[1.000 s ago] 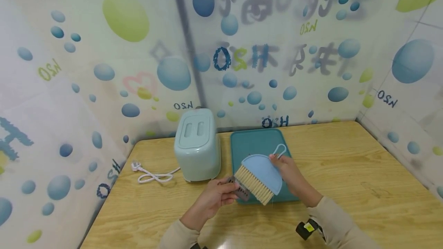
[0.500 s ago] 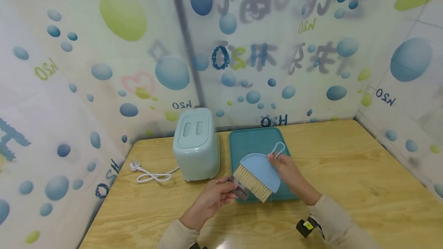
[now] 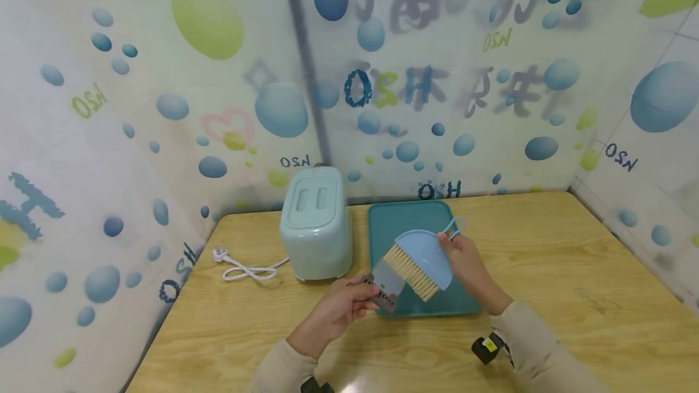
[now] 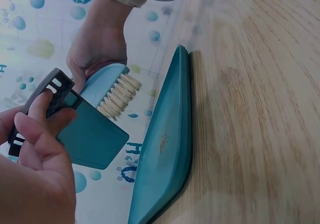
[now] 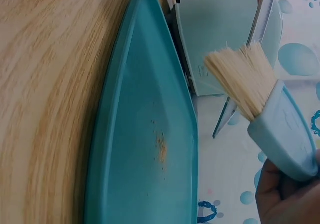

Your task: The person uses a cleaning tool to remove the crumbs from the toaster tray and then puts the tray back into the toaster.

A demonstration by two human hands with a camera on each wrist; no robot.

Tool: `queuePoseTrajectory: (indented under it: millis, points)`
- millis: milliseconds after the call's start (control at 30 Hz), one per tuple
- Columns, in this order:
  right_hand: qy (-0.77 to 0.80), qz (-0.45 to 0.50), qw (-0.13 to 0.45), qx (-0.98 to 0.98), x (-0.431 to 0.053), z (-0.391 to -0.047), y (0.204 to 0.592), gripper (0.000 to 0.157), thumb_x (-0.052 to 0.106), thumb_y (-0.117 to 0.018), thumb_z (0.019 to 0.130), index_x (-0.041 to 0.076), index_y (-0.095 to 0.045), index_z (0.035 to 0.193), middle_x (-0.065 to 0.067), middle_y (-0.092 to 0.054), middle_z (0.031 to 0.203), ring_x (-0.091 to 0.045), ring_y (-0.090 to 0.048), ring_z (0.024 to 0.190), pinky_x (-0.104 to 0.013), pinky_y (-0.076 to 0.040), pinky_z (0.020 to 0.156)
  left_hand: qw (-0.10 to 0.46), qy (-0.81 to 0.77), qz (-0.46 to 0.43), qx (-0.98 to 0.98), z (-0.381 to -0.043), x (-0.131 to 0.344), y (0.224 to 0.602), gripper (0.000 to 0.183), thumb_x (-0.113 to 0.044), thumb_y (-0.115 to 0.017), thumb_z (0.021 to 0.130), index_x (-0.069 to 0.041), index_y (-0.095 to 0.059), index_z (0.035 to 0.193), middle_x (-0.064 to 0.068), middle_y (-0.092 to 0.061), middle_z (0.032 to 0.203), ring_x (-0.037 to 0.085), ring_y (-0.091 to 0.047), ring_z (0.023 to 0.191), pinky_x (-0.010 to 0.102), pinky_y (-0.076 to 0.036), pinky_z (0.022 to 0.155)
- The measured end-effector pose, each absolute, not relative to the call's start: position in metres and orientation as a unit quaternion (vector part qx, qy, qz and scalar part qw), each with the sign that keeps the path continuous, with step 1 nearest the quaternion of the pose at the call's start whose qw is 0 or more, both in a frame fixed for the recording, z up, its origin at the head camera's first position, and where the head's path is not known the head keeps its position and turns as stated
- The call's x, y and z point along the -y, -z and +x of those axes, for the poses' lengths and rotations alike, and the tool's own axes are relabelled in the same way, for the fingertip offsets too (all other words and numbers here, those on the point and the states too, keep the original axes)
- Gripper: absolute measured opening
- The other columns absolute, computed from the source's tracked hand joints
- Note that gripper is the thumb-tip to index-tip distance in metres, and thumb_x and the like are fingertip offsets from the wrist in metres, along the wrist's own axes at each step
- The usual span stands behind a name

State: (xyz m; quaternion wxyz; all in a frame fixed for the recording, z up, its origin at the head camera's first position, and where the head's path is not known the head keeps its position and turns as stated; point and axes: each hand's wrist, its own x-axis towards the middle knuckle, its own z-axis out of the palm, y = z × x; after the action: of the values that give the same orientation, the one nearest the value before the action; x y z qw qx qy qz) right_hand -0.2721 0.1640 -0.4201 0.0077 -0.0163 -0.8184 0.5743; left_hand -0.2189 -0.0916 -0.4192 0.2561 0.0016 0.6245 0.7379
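My left hand (image 3: 337, 307) pinches a flat metal crumb tray (image 3: 389, 279) by its dark slotted edge. In the left wrist view its shiny face reflects teal. My right hand (image 3: 466, 265) grips a light blue hand brush (image 3: 428, 252) near its looped handle, with pale bristles (image 5: 242, 76) pointing towards the metal plate. In the head view the bristles overlap the plate's upper right part. Both are held up over a teal serving tray (image 3: 390, 217) on the table. Fine brown crumbs (image 5: 161, 149) lie scattered on the serving tray.
A pale green toaster (image 3: 315, 250) with two lid recesses stands left of the serving tray. Its white cord and plug (image 3: 248, 270) lie coiled farther left. Behind the wooden table (image 3: 546, 259) rises a patterned wall.
The brush has moved up and right across the crumb tray, exposing more of its metal face. The left hand keeps its hold. The head view has shifted slightly.
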Motion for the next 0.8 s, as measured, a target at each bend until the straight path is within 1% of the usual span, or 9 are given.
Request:
queuePoseTrajectory:
  millis: [67,167,300,467,633,800]
  points:
    - [-0.565,-0.02,0.017,0.825,-0.166,-0.273,0.42,0.038,0.027,-0.04,0.104,-0.007,-0.055,0.102,0.0,-0.043,0.07,-0.011,-0.043,0.066,-0.026,-0.039,0.06,0.258,-0.736,0.002,-0.625,-0.219,0.092,0.419,0.023,-0.009,-0.058,0.091,0.001,-0.06,0.112,-0.009,-0.066,0.07,-0.005,-0.061,0.058,0.009,-0.042,0.051]
    - [-0.545,-0.023,0.04,0.837,-0.17,-0.276,0.421,0.035,0.026,-0.041,0.104,-0.005,-0.052,0.093,0.001,-0.031,0.068,-0.013,-0.034,0.064,-0.026,-0.033,0.059,0.261,-0.733,0.004,-0.628,-0.219,0.092,0.419,0.028,-0.009,-0.058,0.091,0.003,-0.06,0.116,-0.009,-0.066,0.071,-0.005,-0.061,0.058,0.009,-0.041,0.051]
    - [-0.529,-0.027,0.065,0.846,-0.173,-0.278,0.421,0.032,0.024,-0.043,0.104,-0.004,-0.051,0.088,0.001,-0.031,0.065,-0.012,-0.033,0.06,-0.026,-0.032,0.056,0.26,-0.733,0.027,-0.628,-0.218,0.093,0.418,0.036,-0.013,-0.061,0.089,0.006,-0.059,0.119,-0.009,-0.067,0.072,-0.005,-0.062,0.06,0.01,-0.04,0.052]
    - [-0.523,-0.036,0.068,0.849,-0.176,-0.28,0.424,0.033,0.024,-0.043,0.104,-0.005,-0.051,0.09,0.001,-0.033,0.065,-0.013,-0.036,0.061,-0.026,-0.034,0.056,0.261,-0.74,0.042,-0.619,-0.216,0.095,0.415,0.034,-0.016,-0.063,0.089,0.004,-0.062,0.116,-0.01,-0.069,0.072,-0.006,-0.063,0.062,0.009,-0.041,0.052]
    - [-0.519,-0.034,0.073,0.851,-0.178,-0.282,0.426,0.033,0.025,-0.042,0.104,-0.003,-0.05,0.087,0.001,-0.033,0.062,-0.012,-0.036,0.058,-0.026,-0.034,0.054,0.262,-0.735,0.013,-0.625,-0.214,0.095,0.413,0.032,-0.01,-0.06,0.089,0.006,-0.061,0.117,-0.009,-0.069,0.071,-0.005,-0.062,0.06,0.01,-0.039,0.051]
    - [-0.498,-0.006,0.102,0.861,-0.178,-0.285,0.426,0.032,0.023,-0.042,0.104,-0.002,-0.05,0.086,0.0,-0.032,0.062,-0.013,-0.034,0.057,-0.026,-0.033,0.054,0.262,-0.736,0.001,-0.624,-0.213,0.095,0.41,0.033,-0.008,-0.059,0.089,0.006,-0.06,0.119,-0.009,-0.07,0.07,-0.004,-0.063,0.06,0.01,-0.039,0.05]
